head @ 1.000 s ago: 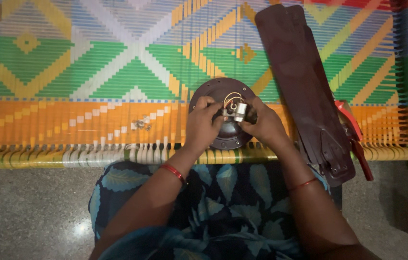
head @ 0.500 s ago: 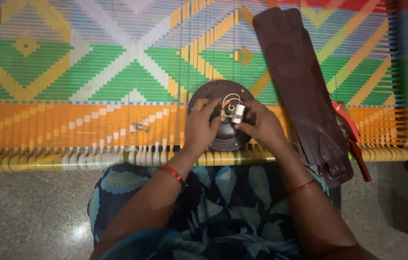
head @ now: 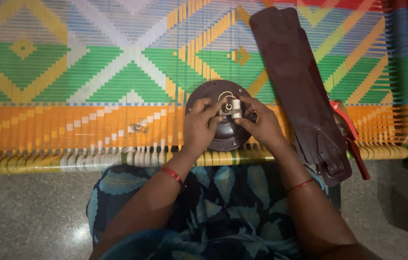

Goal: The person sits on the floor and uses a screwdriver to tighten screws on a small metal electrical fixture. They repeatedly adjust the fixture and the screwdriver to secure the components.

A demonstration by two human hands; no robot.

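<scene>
At cot's near edge, left hand (head: 199, 126) and right hand (head: 261, 123) fingers pinch small cylinder (head: 235, 109) atop round motor housing (head: 223, 137).

Home: woven cot (head: 93, 72), speckled stone floor (head: 26, 216).

counts from the head view:
- hands: 2, left hand (head: 199, 126) and right hand (head: 261, 124), both with fingers on the same part
- round dark fan motor housing (head: 223, 137): 1
- small white cylinder (head: 236, 109) at the housing's centre: 1; more small parts sit next to it but they're too blurred to count
- dark brown fan blades (head: 295, 86): a stack, at least 2 going by the offset edges, exact count unclear
- red-handled tool (head: 350, 135): 1, partly under the blades
- little pile of screws (head: 139, 127): 1 pile, pieces too small to count
- woven cot (head: 69, 72): 1
- red wrist bands: 2, one per wrist
</scene>
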